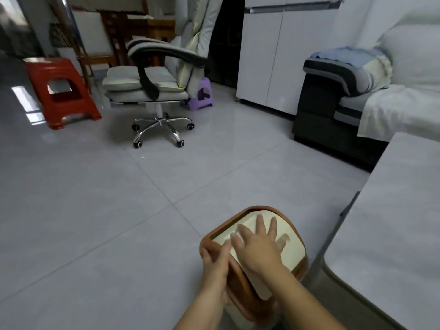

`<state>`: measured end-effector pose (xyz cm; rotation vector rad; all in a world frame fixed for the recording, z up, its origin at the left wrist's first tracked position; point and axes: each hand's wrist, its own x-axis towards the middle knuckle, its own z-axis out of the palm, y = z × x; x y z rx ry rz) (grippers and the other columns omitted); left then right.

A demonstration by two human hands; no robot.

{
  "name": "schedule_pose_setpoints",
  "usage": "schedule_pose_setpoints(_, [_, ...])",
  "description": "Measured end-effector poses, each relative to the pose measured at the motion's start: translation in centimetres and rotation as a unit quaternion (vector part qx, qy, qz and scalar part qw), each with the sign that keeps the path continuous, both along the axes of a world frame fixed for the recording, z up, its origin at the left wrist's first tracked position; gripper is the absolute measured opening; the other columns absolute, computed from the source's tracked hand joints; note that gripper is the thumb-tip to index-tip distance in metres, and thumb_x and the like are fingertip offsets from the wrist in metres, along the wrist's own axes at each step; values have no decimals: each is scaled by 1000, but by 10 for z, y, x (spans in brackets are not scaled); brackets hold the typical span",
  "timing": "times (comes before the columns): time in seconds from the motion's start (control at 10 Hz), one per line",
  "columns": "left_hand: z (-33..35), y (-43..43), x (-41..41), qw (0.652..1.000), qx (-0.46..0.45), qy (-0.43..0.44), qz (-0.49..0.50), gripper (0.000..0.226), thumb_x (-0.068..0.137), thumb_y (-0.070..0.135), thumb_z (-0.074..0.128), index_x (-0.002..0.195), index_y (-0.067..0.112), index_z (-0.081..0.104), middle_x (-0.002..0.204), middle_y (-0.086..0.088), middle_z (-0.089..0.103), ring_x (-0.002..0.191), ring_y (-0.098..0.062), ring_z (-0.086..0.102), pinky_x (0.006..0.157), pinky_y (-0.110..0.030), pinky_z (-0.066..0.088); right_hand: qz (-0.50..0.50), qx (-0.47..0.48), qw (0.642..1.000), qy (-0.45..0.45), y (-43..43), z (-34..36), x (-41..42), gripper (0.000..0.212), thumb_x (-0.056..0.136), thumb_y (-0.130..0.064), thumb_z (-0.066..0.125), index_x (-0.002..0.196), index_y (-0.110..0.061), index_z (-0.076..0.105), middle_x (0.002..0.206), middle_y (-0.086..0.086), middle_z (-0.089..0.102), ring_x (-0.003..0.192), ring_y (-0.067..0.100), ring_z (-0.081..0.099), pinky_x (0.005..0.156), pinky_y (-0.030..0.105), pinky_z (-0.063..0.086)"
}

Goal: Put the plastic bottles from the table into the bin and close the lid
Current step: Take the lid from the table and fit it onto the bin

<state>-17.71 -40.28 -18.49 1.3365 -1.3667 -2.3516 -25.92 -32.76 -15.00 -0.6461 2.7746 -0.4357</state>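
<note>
A small bin [283,216] with a brown rim stands on the floor at the lower middle, beside the table. Its cream lid [294,244] lies flat inside the rim. My right hand [258,246] rests palm-down on the lid with the fingers spread. My left hand [215,259] grips the bin's near-left rim, thumb and fingers wrapped over the edge. No plastic bottle shows anywhere; the inside of the bin is hidden by the lid.
The grey table [390,225] fills the right edge. A dark sofa [333,110] stands behind it, an office chair [152,86] and a red stool [64,91] farther back on the tiled floor [119,210].
</note>
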Motion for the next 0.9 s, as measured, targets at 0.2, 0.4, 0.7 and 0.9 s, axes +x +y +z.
schedule_pose_setpoints(0.2, [-12, 33, -47, 999, 24, -27, -1, 108, 36, 84, 64, 126, 66, 7, 137, -8, 50, 117, -38, 54, 88, -60, 50, -49, -35, 998, 15, 15, -6, -37, 44, 98, -48, 19, 137, -43, 40, 162, -2, 0, 145, 28, -19, 110, 67, -3])
schedule_pose_setpoints(0.4, [-22, 43, -64, 1000, 2, -26, -2, 118, 34, 94, 55, 131, 62, -3, 144, -8, 43, 125, -40, 48, 95, -59, 47, -82, -75, 994, 2, 18, 1, -27, 40, 100, -40, 26, 138, -40, 39, 162, -2, -1, 147, 23, -15, 114, 60, 4])
schedule_pose_setpoints(0.7, [32, 43, -14, 985, 106, -10, -134, 58, 95, 49, 37, 136, 9, 44, 119, -17, 59, 86, -31, 55, 71, -42, 48, 23, 13, 999, -23, 32, 19, 24, 57, 98, -18, 37, 150, -20, 14, 161, 5, -2, 148, 25, -8, 118, 49, 9])
schedule_pose_setpoints(0.9, [90, 48, 38, 975, -22, -53, -214, 37, 87, 35, 53, 112, 11, 64, 91, -11, 65, 85, -25, 61, 77, -45, 55, 106, -75, 985, -116, 82, 83, 86, 52, 97, -26, 38, 146, -13, 27, 155, 7, 26, 140, 22, 31, 116, 33, 25])
